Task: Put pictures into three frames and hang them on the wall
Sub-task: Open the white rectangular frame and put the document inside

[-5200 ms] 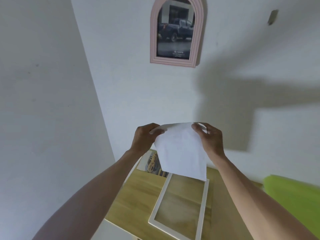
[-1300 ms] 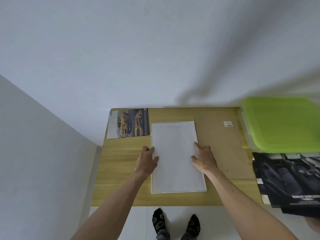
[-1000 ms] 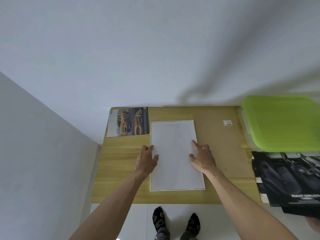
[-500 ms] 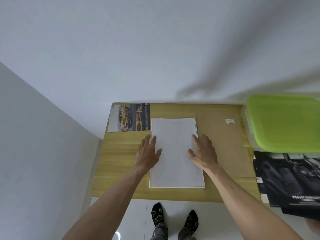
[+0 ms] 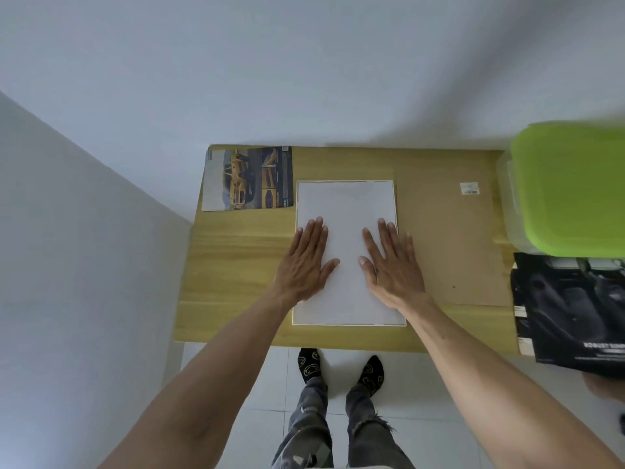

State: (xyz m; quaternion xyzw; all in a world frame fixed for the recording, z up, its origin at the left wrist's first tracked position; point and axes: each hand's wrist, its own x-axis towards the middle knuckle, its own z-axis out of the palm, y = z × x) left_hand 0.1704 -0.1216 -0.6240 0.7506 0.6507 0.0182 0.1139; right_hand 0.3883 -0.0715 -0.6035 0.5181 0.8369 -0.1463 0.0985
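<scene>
A white sheet [image 5: 345,204] lies face down inside a white picture frame [image 5: 348,324] on the wooden table [image 5: 236,265]; only the frame's thin rim shows around it. My left hand [image 5: 304,262] lies flat on the sheet's left side, fingers spread. My right hand [image 5: 392,262] lies flat on its right side. Neither hand holds anything. A brown backing board [image 5: 449,245] rests on the table just right of the frame. A picture of a yellow car [image 5: 248,179] lies at the table's far left corner.
A green-lidded plastic box [image 5: 571,191] stands at the table's right end. A dark car brochure [image 5: 571,313] hangs over the near right edge. White walls close the far side and the left. My feet [image 5: 341,367] stand on white tiles below the table's front edge.
The sheet, held up in both hands before the wall, now lies in the frame. Within the last second both hands slid from its edges onto it and flattened out.
</scene>
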